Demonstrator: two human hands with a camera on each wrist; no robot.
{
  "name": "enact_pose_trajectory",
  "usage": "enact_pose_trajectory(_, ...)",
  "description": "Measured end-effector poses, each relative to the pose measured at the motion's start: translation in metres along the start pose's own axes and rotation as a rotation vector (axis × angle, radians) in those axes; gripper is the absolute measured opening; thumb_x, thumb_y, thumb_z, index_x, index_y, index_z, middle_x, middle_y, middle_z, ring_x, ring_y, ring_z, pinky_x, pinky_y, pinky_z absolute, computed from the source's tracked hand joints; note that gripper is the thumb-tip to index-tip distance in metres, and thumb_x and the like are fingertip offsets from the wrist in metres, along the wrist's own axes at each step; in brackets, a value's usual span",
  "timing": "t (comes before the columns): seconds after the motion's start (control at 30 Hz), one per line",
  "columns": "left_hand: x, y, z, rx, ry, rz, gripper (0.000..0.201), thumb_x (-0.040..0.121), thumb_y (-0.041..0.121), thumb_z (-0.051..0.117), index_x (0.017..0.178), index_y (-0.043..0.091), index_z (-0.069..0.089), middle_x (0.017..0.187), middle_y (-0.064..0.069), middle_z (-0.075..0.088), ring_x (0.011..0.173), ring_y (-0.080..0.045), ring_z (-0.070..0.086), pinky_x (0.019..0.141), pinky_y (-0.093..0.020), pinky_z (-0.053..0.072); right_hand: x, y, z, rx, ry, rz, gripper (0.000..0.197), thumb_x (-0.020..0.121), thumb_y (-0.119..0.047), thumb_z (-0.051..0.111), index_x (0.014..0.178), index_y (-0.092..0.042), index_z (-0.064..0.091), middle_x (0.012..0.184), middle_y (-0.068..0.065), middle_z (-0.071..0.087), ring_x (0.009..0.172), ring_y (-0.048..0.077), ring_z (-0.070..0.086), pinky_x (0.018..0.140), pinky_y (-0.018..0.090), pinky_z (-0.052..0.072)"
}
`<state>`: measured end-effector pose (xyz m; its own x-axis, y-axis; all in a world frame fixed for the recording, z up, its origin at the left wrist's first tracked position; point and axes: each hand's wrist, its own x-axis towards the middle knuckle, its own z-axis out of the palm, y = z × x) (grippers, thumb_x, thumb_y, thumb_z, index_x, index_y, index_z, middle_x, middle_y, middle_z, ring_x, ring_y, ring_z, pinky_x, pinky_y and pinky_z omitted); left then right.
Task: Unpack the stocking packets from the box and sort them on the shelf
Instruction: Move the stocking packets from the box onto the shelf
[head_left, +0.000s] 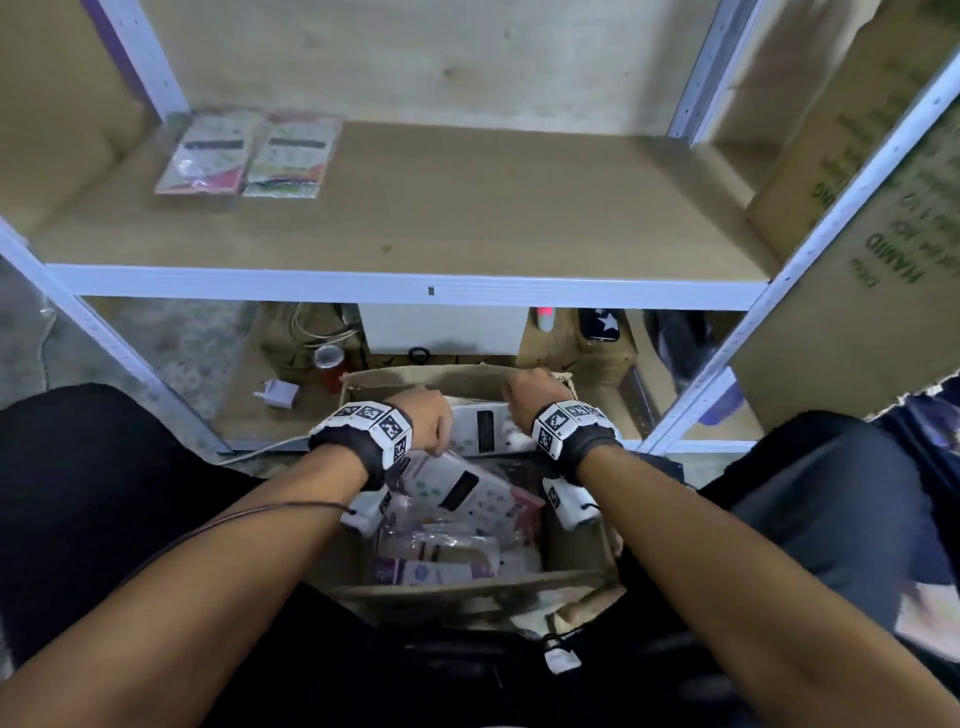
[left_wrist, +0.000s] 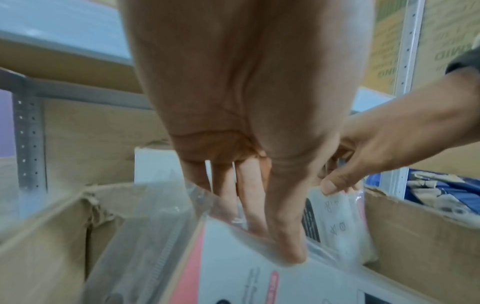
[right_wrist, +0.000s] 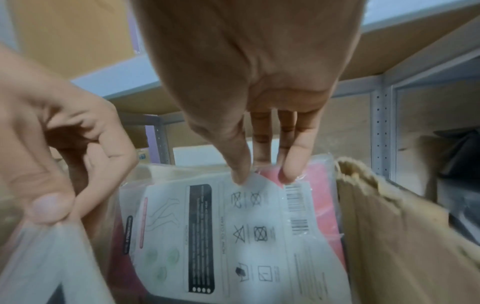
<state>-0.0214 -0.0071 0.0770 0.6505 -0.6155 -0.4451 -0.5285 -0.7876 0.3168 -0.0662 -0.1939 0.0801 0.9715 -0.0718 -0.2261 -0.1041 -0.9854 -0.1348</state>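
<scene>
An open cardboard box (head_left: 467, 584) sits between my knees, filled with several stocking packets in clear plastic. My left hand (head_left: 428, 423) reaches into it and pinches the top edge of a white-and-pink packet (left_wrist: 259, 273), thumb against fingers. My right hand (head_left: 524, 397) pinches the top of another packet (right_wrist: 249, 236), which stands upright against the box's far wall with wash symbols and a barcode facing me. Two packets (head_left: 249, 153) lie flat side by side at the back left of the wooden shelf (head_left: 467, 218).
White metal uprights (head_left: 810, 249) frame the shelf. A large printed carton (head_left: 857, 291) leans at the right. Under the shelf stand a white box (head_left: 441, 327), a red can (head_left: 330, 364), a charger plug (head_left: 278, 392) and a small carton with a phone.
</scene>
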Motion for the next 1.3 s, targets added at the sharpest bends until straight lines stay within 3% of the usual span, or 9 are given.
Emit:
enact_pose_trajectory(0.07, -0.009, 0.004, -0.017, -0.017, 0.017, 0.006, 0.009, 0.079, 0.007, 0.076, 0.087, 0.010, 0.079, 0.095, -0.005, 0.077, 0.077, -0.014, 0.064, 0.062, -0.015, 0.045, -0.004, -0.001, -0.016, -0.003, 0.022, -0.018, 0.024, 0.089, -0.003, 0.051, 0.110, -0.009, 0.062, 0.111, 0.019, 0.064, 0.108, 0.037, 0.059, 0.085, 0.043, 0.055)
enact_pose_trajectory(0.3, -0.042, 0.014, -0.080, -0.089, 0.062, 0.024, 0.006, 0.086, 0.015, 0.074, 0.091, 0.016, 0.072, 0.104, -0.002, 0.074, 0.100, -0.023, 0.067, 0.090, -0.034, 0.051, -0.014, 0.003, -0.066, -0.012, 0.073, -0.064, 0.021, 0.087, 0.002, 0.048, 0.092, -0.016, 0.057, 0.099, 0.011, 0.066, 0.095, 0.029, 0.062, 0.077, 0.037, 0.057)
enact_pose_trajectory(0.43, -0.061, 0.017, -0.122, -0.092, 0.084, 0.059, 0.006, 0.087, 0.017, 0.073, 0.088, 0.022, 0.070, 0.092, 0.014, 0.069, 0.094, -0.014, 0.063, 0.079, -0.025, 0.048, -0.018, 0.008, -0.093, -0.033, 0.122, -0.110, 0.016, 0.088, -0.006, 0.053, 0.084, -0.021, 0.053, 0.101, 0.008, 0.065, 0.093, 0.026, 0.061, 0.075, 0.031, 0.050)
enact_pose_trajectory(0.5, -0.071, 0.016, -0.139, -0.099, 0.110, 0.068, 0.008, 0.087, 0.018, 0.073, 0.086, 0.024, 0.069, 0.091, 0.009, 0.069, 0.087, -0.012, 0.061, 0.076, -0.024, 0.045, -0.020, 0.011, -0.107, -0.020, 0.155, -0.118, 0.012, 0.088, -0.009, 0.051, 0.084, -0.019, 0.056, 0.100, 0.007, 0.067, 0.091, 0.026, 0.062, 0.073, 0.029, 0.046)
enact_pose_trajectory(0.77, -0.107, -0.001, -0.192, -0.220, 0.184, 0.049, 0.007, 0.091, 0.019, 0.071, 0.090, 0.024, 0.066, 0.063, 0.023, 0.068, 0.086, -0.009, 0.063, 0.070, -0.014, 0.044, -0.031, 0.026, -0.163, 0.127, 0.231, -0.101, 0.013, 0.085, -0.012, 0.064, 0.097, -0.015, 0.069, 0.103, 0.005, 0.071, 0.095, 0.026, 0.064, 0.080, 0.028, 0.049)
enact_pose_trajectory(0.87, -0.117, -0.011, -0.203, -0.320, 0.252, 0.043, 0.005, 0.092, 0.019, 0.070, 0.095, 0.021, 0.067, 0.083, 0.017, 0.072, 0.091, -0.011, 0.063, 0.078, -0.019, 0.047, -0.034, 0.033, -0.179, 0.250, 0.240, -0.083, 0.012, 0.088, -0.019, 0.069, 0.099, -0.015, 0.069, 0.100, 0.002, 0.069, 0.086, 0.019, 0.060, 0.076, 0.025, 0.045)
enact_pose_trajectory(1.0, -0.122, -0.023, -0.206, -0.536, 0.372, 0.027, 0.011, 0.096, 0.013, 0.063, 0.107, 0.012, 0.065, 0.108, -0.005, 0.068, 0.102, -0.020, 0.061, 0.097, -0.035, 0.046, -0.030, 0.037, -0.187, 0.440, 0.214, -0.050, 0.006, 0.089, -0.016, 0.067, 0.094, -0.017, 0.063, 0.102, 0.011, 0.070, 0.084, 0.022, 0.062, 0.083, 0.038, 0.055)
enact_pose_trajectory(1.17, -0.116, -0.021, -0.191, -1.039, 0.575, -0.012, 0.015, 0.099, 0.001, 0.053, 0.094, 0.013, 0.061, 0.094, -0.009, 0.063, 0.080, -0.018, 0.058, 0.065, -0.023, 0.052, -0.021, 0.034, -0.184, 0.623, 0.221, -0.008, 0.006, 0.091, -0.016, 0.065, 0.088, -0.017, 0.060, 0.086, 0.004, 0.064, 0.071, 0.017, 0.058, 0.054, 0.020, 0.043)
enact_pose_trajectory(1.3, -0.105, -0.025, -0.187, -1.278, 0.707, -0.035, 0.026, 0.099, 0.002, 0.054, 0.125, 0.001, 0.058, 0.108, -0.017, 0.063, 0.086, -0.025, 0.061, 0.050, -0.023, 0.056, -0.007, 0.027, -0.177, 0.861, 0.201, 0.089, 0.020, 0.093, -0.013, 0.064, 0.075, -0.018, 0.057, 0.069, 0.003, 0.056, 0.054, 0.013, 0.046, 0.046, 0.022, 0.034)
